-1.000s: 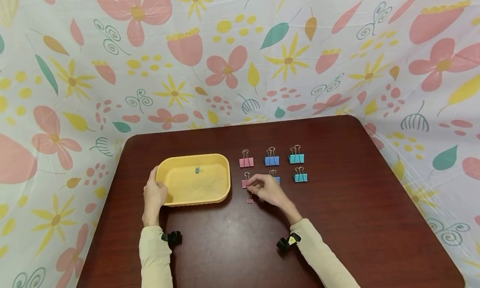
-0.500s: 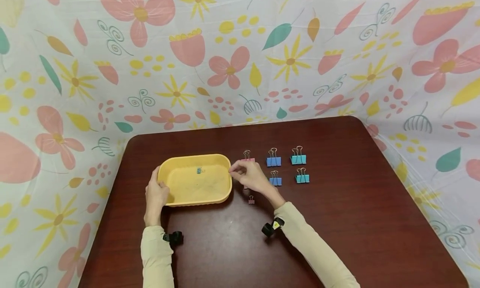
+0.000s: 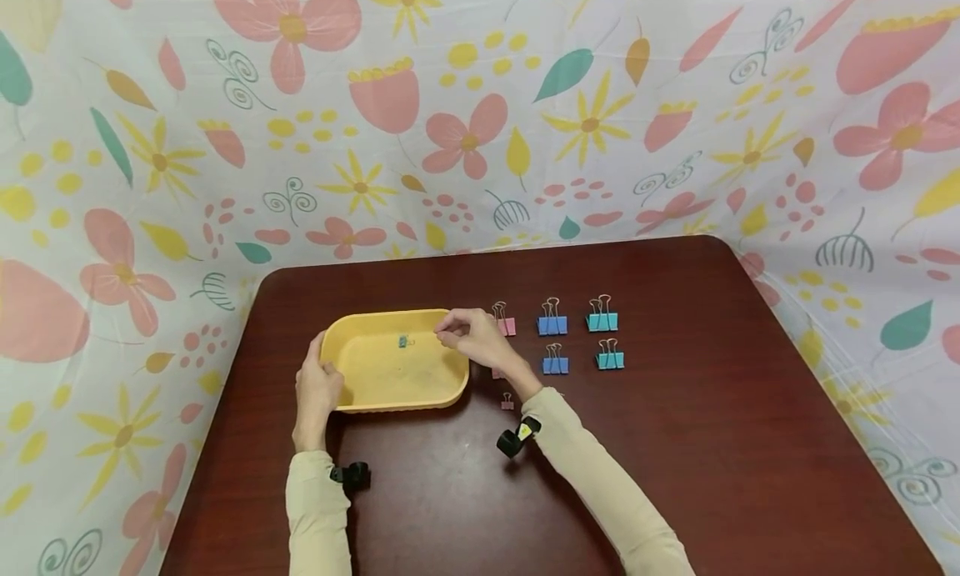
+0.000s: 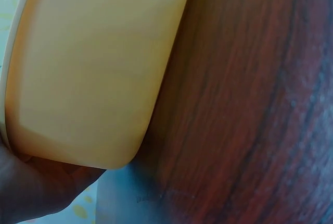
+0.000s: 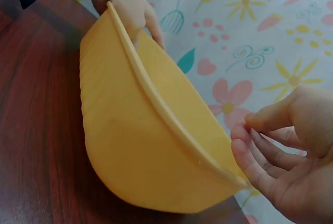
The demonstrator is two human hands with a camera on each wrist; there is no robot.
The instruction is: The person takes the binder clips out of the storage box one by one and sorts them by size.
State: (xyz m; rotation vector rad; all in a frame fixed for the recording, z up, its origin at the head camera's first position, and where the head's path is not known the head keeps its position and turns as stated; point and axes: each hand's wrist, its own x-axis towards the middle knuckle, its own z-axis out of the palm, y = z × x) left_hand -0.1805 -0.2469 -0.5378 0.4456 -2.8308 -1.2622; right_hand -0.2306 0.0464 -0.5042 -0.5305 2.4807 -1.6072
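The left hand (image 3: 317, 393) grips the left end of a yellow plastic tray (image 3: 382, 384), thumb inside over the rim. In the left wrist view its fingers lie under the tray's outer wall (image 4: 99, 78). A small teal binder clip (image 3: 402, 342) lies inside the tray near the back wall. The right hand (image 3: 480, 339) hovers at the tray's right rim, thumb and fingertips pinched together over the inside. In the right wrist view the fingertips (image 5: 243, 133) meet; I cannot tell whether something tiny is between them. Pink binder clips (image 3: 508, 326) stand partly hidden behind this hand.
Two blue binder clips (image 3: 552, 325) and two teal ones (image 3: 602, 321) stand in rows right of the hand. A small pink binder clip (image 3: 507, 402) stands nearer the front. The dark wooden table (image 3: 712, 409) backs onto a flowered cloth (image 3: 465, 201).
The right hand has moved left from beside the medium pink binder clip to over the tray's right rim. The left hand keeps its grip; the view has shifted slightly.
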